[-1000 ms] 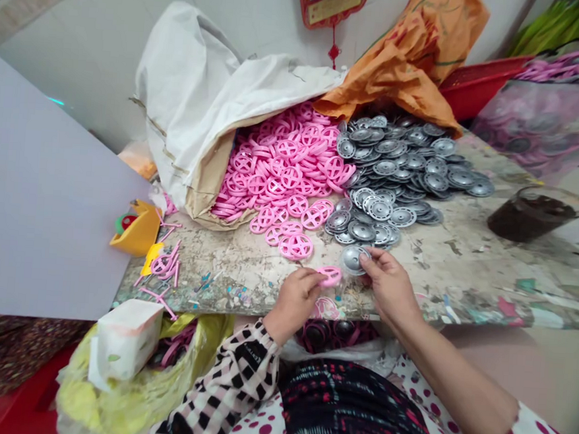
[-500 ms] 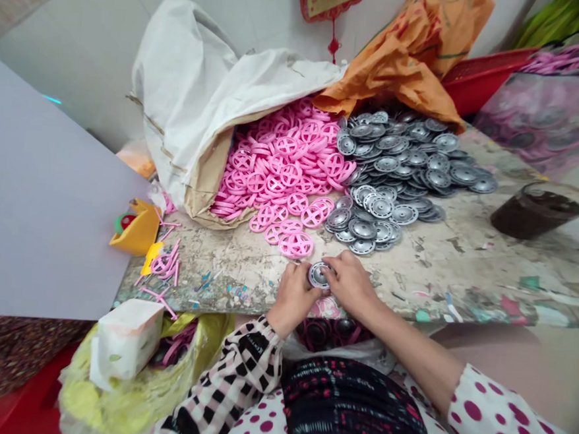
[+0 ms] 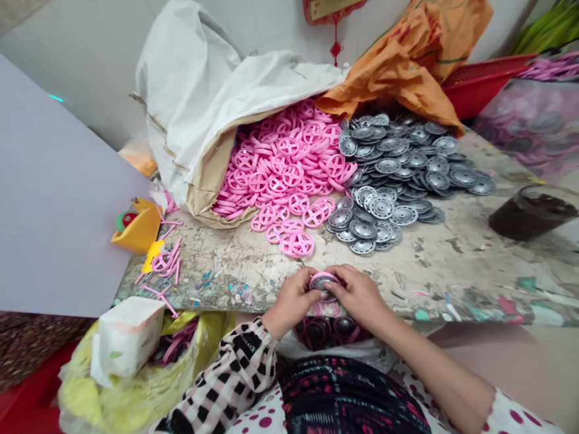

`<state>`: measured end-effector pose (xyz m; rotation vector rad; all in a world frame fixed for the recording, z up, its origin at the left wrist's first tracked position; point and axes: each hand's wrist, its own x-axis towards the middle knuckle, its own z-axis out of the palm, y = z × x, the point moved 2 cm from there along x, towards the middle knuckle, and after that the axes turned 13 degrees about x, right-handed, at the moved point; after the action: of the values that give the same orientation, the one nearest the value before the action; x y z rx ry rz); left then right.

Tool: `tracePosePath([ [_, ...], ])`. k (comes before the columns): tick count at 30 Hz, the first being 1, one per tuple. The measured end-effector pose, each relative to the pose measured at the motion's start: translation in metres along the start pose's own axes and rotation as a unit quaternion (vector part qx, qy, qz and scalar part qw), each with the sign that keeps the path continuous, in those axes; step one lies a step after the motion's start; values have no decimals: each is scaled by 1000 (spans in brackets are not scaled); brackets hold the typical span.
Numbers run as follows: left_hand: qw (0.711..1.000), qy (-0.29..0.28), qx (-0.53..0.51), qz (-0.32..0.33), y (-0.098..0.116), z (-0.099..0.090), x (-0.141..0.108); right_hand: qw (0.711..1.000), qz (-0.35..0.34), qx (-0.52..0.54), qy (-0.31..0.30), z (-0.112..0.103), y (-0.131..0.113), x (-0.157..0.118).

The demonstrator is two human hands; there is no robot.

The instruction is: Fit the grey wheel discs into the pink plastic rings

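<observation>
Near the front edge of the worktable, my left hand (image 3: pixel 293 299) and my right hand (image 3: pixel 356 293) grip one small toy wheel (image 3: pixel 323 283) between them. It is a grey hubcap-like disc with a pink ring showing around its upper rim. My right thumb presses on the disc's face, while my left fingers hold its left side. Just beyond my hands lie loose pink spoked rings (image 3: pixel 297 244), the front of a larger pile. To their right is a heap of grey discs (image 3: pixel 364 229).
A white sack (image 3: pixel 189 91) spills the pink rings, and an orange sack (image 3: pixel 403 73) lies behind the discs. A glass of dark liquid (image 3: pixel 538 211) stands at the right. Pink scraps (image 3: pixel 167 261) lie left. Below the edge, a bag (image 3: pixel 328 331) holds pink-and-grey wheels.
The grey disc has tilted and a pink rim now shows around it. Both hands have shifted slightly toward me, and my right thumb now lies across the disc.
</observation>
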<state>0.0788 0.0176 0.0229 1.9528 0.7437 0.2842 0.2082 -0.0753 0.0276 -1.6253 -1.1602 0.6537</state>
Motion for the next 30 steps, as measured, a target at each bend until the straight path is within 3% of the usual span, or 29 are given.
tracePosePath([
  [5, 998, 38, 45, -14, -6, 3, 0, 999, 13, 31, 22, 2, 5, 5],
  [8, 999, -10, -18, -37, -3, -2, 2, 997, 32, 66, 9, 0, 10, 7],
  [11, 984, -110, -131, -54, 0, -12, 6, 995, 31, 80, -53, -3, 5, -3],
  [12, 980, -110, -153, -57, 0, -17, 8, 994, 18, 66, -88, -2, 1, -9],
  [14, 987, -43, -142, -68, -4, -26, 13, 988, -19, 3, -154, 0, -10, -25],
  [17, 993, 103, 26, -46, -8, -34, 20, 974, -76, -113, -181, 3, -19, -42],
  [18, 984, 136, 115, -21, -7, -35, 22, 972, -91, -134, -169, 1, -18, -43],
  [20, 937, 174, 300, 32, -1, -35, 27, 976, -105, -146, -123, -9, -13, -34],
  [23, 850, 167, 498, 47, 4, -34, 36, 983, -84, -163, 0, -37, 4, -4],
  [25, 813, 144, 563, 37, 5, -34, 42, 971, -55, -213, 89, -58, 14, 19],
  [27, 798, 126, 588, 42, 6, -35, 45, 951, -30, -280, 128, -73, 20, 37],
  [30, 801, 112, 583, 72, 9, -36, 37, 921, -13, -372, 110, -79, 25, 52],
])
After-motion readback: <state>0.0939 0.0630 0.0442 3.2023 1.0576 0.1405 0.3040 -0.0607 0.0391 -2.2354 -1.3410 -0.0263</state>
